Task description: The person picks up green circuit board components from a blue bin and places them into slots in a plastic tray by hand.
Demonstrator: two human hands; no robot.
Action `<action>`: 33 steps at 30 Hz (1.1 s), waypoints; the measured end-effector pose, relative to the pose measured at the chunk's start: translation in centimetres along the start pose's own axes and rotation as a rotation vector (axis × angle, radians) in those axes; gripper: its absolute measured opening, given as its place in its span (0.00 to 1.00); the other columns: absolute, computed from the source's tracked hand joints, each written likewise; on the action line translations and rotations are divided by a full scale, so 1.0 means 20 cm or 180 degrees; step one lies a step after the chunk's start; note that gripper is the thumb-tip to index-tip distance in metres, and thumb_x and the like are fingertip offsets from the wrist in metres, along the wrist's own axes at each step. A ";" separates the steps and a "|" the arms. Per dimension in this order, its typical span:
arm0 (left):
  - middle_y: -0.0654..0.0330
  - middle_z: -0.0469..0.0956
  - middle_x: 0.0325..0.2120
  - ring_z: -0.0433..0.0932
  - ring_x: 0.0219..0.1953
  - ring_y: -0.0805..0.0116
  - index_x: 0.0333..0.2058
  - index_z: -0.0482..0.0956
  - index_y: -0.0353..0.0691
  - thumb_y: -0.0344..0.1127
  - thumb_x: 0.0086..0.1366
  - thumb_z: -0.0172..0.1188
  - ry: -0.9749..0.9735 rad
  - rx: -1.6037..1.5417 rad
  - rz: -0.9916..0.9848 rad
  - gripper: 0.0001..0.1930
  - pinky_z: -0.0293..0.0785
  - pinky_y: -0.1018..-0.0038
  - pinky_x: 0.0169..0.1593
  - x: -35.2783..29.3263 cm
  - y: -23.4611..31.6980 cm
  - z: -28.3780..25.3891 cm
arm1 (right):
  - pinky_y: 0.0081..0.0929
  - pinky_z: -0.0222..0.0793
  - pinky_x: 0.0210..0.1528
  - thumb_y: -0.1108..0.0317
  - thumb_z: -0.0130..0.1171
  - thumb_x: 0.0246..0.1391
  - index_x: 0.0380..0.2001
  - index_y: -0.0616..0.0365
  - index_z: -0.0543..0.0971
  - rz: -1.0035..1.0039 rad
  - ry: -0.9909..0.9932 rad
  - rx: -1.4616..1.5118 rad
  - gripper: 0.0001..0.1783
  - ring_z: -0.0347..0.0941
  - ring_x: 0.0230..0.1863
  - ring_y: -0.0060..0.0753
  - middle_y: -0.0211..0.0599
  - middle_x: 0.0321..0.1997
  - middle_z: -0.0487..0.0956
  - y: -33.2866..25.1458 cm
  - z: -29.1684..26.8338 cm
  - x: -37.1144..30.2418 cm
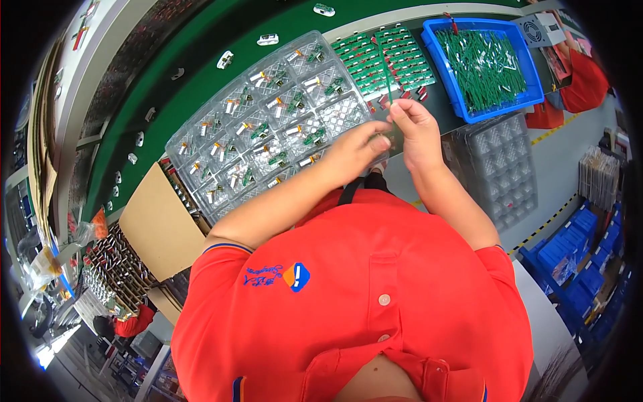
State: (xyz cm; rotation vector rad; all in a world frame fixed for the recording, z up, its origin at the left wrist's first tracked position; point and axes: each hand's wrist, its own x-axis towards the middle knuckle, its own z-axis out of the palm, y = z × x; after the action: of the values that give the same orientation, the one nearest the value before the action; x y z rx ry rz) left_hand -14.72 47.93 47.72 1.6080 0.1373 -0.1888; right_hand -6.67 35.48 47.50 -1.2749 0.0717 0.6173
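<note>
here hands [356, 153] curl, right [420, 137] pinching a green strip [388, 80].

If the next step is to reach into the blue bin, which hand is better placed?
Probably the right hand: it is nearer the blue bin, while the left hand is farther, by the clear tray. However, the right seems to pinch a green strip.

Dark bench [439, 107] – carries green circuit-board panels [358, 65], with a blue bin [501, 110] just right of them. Clear compartment tray [340, 115] left of the panels, its support mostly hidden beneath. Green belt [191, 94] curves along the far side – small white devices [268, 39] on it, spaced in a line.
</note>
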 end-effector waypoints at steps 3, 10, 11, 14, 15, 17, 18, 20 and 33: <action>0.55 0.75 0.33 0.72 0.36 0.73 0.43 0.69 0.37 0.44 0.60 0.50 -0.0152 -0.0274 -0.0770 0.18 0.67 0.79 0.35 0.00 0.00 0.01 | 0.18 0.63 0.36 0.69 0.55 0.49 0.32 0.59 0.74 0.0135 -0.0034 0.0231 0.08 0.67 0.31 0.18 0.28 0.28 0.73 0.00 0.01 -0.01; 0.54 0.73 0.40 0.71 0.43 0.68 0.43 0.68 0.32 0.42 0.63 0.45 -0.0300 -0.2072 -0.0800 0.18 0.66 0.79 0.44 -0.06 -0.03 -0.06 | 0.20 0.62 0.35 0.68 0.55 0.49 0.32 0.57 0.73 0.0658 -0.0377 0.1108 0.08 0.67 0.30 0.22 0.28 0.26 0.72 0.00 -0.05 -0.02; 0.54 0.72 0.40 0.70 0.45 0.67 0.43 0.68 0.32 0.40 0.62 0.47 -0.0107 -0.1715 -0.0457 0.17 0.64 0.76 0.47 -0.05 -0.07 -0.08 | 0.20 0.62 0.35 0.68 0.55 0.49 0.32 0.58 0.73 0.0528 -0.0329 0.1106 0.08 0.67 0.30 0.22 0.28 0.26 0.72 0.00 -0.06 -0.03; 0.53 0.73 0.41 0.71 0.45 0.62 0.43 0.69 0.34 0.37 0.60 0.49 0.0508 0.0245 0.0329 0.15 0.64 0.71 0.49 -0.01 -0.09 -0.13 | 0.20 0.62 0.36 0.69 0.55 0.49 0.32 0.59 0.73 0.0424 -0.0113 0.0825 0.08 0.67 0.29 0.21 0.28 0.28 0.73 0.01 -0.07 -0.05; 0.53 0.73 0.41 0.70 0.45 0.59 0.43 0.69 0.35 0.35 0.59 0.50 0.0685 0.1554 0.0856 0.14 0.63 0.70 0.49 0.03 -0.12 -0.15 | 0.19 0.62 0.36 0.69 0.55 0.49 0.32 0.60 0.74 0.0341 -0.0073 0.0648 0.08 0.67 0.29 0.20 0.28 0.29 0.73 0.01 -0.08 -0.05; 0.53 0.73 0.41 0.70 0.45 0.56 0.43 0.70 0.36 0.34 0.58 0.50 0.0865 0.2869 0.1371 0.14 0.63 0.68 0.50 0.03 -0.16 -0.13 | 0.19 0.62 0.36 0.69 0.56 0.48 0.32 0.60 0.74 0.0248 -0.0001 0.0581 0.08 0.67 0.29 0.20 0.28 0.29 0.73 0.02 -0.07 -0.08; 0.52 0.72 0.41 0.69 0.46 0.55 0.43 0.70 0.36 0.34 0.59 0.49 0.0839 0.2655 0.1384 0.14 0.63 0.68 0.50 0.02 -0.14 -0.11 | 0.18 0.62 0.35 0.69 0.56 0.48 0.32 0.61 0.74 0.0152 0.0084 0.0531 0.08 0.67 0.29 0.19 0.29 0.30 0.74 0.03 -0.07 -0.09; 0.51 0.72 0.41 0.70 0.46 0.57 0.42 0.70 0.36 0.37 0.61 0.46 0.0580 0.1681 0.0670 0.14 0.63 0.68 0.49 -0.05 -0.10 -0.03 | 0.18 0.62 0.35 0.69 0.56 0.48 0.32 0.61 0.74 -0.0030 0.0149 0.0311 0.08 0.67 0.29 0.19 0.29 0.30 0.74 0.03 -0.07 -0.10; 0.59 0.74 0.31 0.72 0.31 0.76 0.42 0.70 0.33 0.39 0.63 0.45 0.0142 -0.1105 -0.0497 0.15 0.69 0.79 0.39 -0.18 -0.03 0.17 | 0.24 0.64 0.36 0.66 0.55 0.49 0.34 0.55 0.71 0.0955 -0.0664 0.1425 0.09 0.67 0.29 0.23 0.27 0.23 0.71 0.04 -0.26 -0.08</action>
State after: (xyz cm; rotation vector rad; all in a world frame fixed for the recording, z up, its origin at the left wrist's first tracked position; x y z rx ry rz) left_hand -18.49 44.63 47.78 1.2563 0.3137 -0.2359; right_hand -6.88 30.31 45.71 -0.7661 0.2187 0.9310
